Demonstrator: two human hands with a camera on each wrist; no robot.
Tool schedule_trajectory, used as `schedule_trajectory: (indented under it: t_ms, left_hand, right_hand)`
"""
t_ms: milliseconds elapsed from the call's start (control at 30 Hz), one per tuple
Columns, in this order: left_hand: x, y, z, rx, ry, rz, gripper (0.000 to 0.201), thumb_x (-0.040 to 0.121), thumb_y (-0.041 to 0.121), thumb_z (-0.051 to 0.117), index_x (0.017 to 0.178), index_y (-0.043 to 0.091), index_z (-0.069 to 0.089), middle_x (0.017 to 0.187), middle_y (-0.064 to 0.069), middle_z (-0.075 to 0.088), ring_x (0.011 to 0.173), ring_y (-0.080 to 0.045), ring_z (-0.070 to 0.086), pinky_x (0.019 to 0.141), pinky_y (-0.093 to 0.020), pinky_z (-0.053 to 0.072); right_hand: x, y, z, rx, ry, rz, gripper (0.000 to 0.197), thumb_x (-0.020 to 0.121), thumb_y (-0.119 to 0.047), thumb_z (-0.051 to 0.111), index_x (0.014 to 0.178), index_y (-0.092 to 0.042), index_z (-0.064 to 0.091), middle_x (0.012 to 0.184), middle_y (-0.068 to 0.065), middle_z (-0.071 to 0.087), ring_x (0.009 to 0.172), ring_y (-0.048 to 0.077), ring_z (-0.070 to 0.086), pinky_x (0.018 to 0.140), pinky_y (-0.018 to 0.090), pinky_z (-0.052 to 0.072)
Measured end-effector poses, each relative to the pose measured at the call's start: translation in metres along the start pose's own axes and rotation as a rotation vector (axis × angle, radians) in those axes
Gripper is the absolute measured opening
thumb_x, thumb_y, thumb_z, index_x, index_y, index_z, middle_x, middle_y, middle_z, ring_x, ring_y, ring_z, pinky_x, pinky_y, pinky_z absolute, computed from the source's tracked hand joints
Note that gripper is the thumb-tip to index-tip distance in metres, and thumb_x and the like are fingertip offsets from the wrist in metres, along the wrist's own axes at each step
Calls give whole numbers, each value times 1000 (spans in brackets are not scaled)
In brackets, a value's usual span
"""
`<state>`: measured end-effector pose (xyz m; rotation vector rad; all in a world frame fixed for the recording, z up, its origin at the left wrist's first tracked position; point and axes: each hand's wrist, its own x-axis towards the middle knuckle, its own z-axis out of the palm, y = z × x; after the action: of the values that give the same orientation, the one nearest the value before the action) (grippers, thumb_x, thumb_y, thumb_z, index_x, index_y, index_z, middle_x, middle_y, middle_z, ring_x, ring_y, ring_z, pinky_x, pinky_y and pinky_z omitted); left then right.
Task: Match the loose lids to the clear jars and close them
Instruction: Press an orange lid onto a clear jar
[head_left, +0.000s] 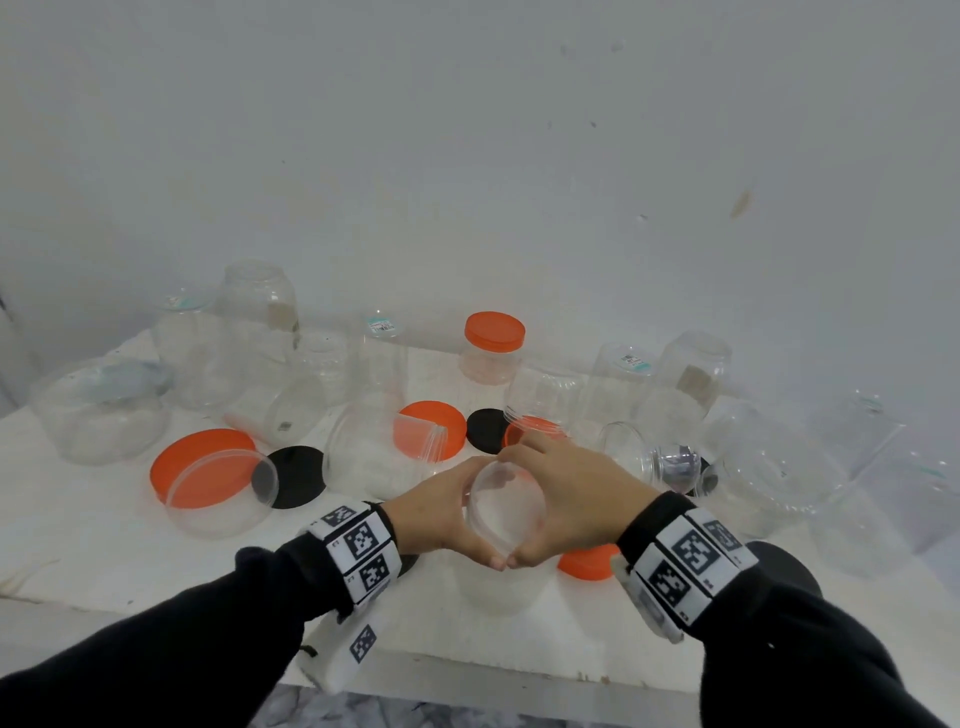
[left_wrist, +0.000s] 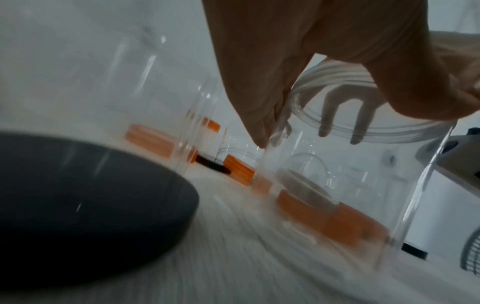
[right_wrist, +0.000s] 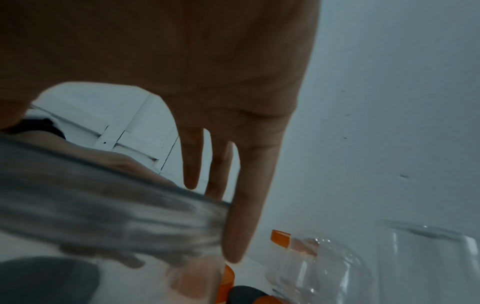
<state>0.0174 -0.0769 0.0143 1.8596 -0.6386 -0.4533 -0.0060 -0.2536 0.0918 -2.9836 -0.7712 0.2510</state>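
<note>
Cupping a clear jar (head_left: 506, 512) at the table's (head_left: 93, 545) near edge, the left hand (head_left: 434, 512) and right hand (head_left: 571, 506) curl round its open, lidless mouth from either side, thumbs meeting at the front. Only one jar (head_left: 488, 358) at the back wears an orange lid (head_left: 494, 330), so I judge the task barely begun. Around it, many clear jars stand or lie open, and orange lids (head_left: 200, 465) and black lids (head_left: 296, 475) sit loose among them.
</note>
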Motion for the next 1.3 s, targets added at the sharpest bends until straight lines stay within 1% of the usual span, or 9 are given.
schedule_trajectory:
  t_ms: [133, 267, 367, 500, 600, 667, 767, 933, 1300]
  left_hand:
    - [0, 19, -22, 96, -49, 68, 84, 53, 41, 80, 126, 39, 38, 128, 20, 47, 119, 8, 43, 99, -11, 34]
    - [-5, 35, -64, 261, 87, 142, 61, 76, 34, 72, 130, 22, 46, 128, 11, 51, 119, -1, 48, 102, -24, 39]
    - [-10, 40, -107, 361, 236, 217, 47, 78, 37, 67, 121, 25, 53, 120, 16, 53, 112, 3, 50, 93, -16, 41]
    - [0, 34, -158, 530, 436, 291, 39, 80, 36, 59, 115, 19, 57, 115, 9, 53, 104, -2, 50, 83, -7, 35]
    - [17, 19, -180, 656, 518, 279, 34, 85, 21, 66, 116, 11, 57, 120, -3, 52, 112, -16, 47, 93, -18, 32]
    - [29, 9, -188, 723, 520, 225, 39, 83, 21, 68, 118, 10, 54, 124, -5, 50, 118, -20, 43, 100, -28, 33]
    - [44, -2, -197, 780, 466, 116, 54, 80, 30, 71, 125, 12, 49, 131, -4, 45, 123, -20, 39, 103, -36, 34]
    - [57, -16, -206, 721, 392, -62, 73, 78, 37, 72, 137, 10, 37, 143, -5, 34, 131, -19, 33, 107, -28, 26]
    - [65, -20, -216, 895, 340, -55, 62, 89, 37, 59, 140, 10, 36, 147, -3, 31, 134, -18, 22, 107, -22, 17]
  right_hand:
    - [-5, -1, -12, 65, 73, 47, 94, 57, -61, 74, 137, -32, 32, 125, -13, 37, 110, 9, 46, 80, 25, 39]
    - [-4, 2, -41, 49, 183, 125, 99, 57, -60, 75, 140, -30, 29, 132, -12, 33, 116, 12, 44, 86, 33, 45]
    - [1, 4, -53, 71, 319, 207, 98, 58, -57, 76, 140, -30, 29, 135, -10, 32, 118, 13, 43, 89, 37, 46]
    - [17, 3, -52, 173, 519, 271, 100, 58, -51, 80, 140, -26, 28, 135, -6, 31, 118, 17, 42, 88, 39, 48]
    - [34, 1, -46, 224, 606, 292, 102, 58, -45, 82, 140, -23, 27, 136, -3, 29, 120, 21, 40, 89, 42, 48]
    - [48, 2, -44, 247, 632, 296, 103, 57, -42, 83, 141, -22, 27, 137, -2, 27, 121, 22, 38, 91, 41, 46]
    - [73, 5, -42, 246, 615, 279, 102, 58, -43, 83, 141, -23, 27, 137, -3, 26, 120, 21, 37, 88, 35, 46]
    - [118, 15, -38, 207, 541, 204, 101, 58, -50, 81, 140, -24, 28, 136, -2, 26, 118, 21, 37, 83, 34, 47]
    - [227, 51, -21, 163, 317, 127, 103, 60, -43, 82, 143, -21, 25, 142, -1, 26, 125, 25, 35, 92, 37, 46]
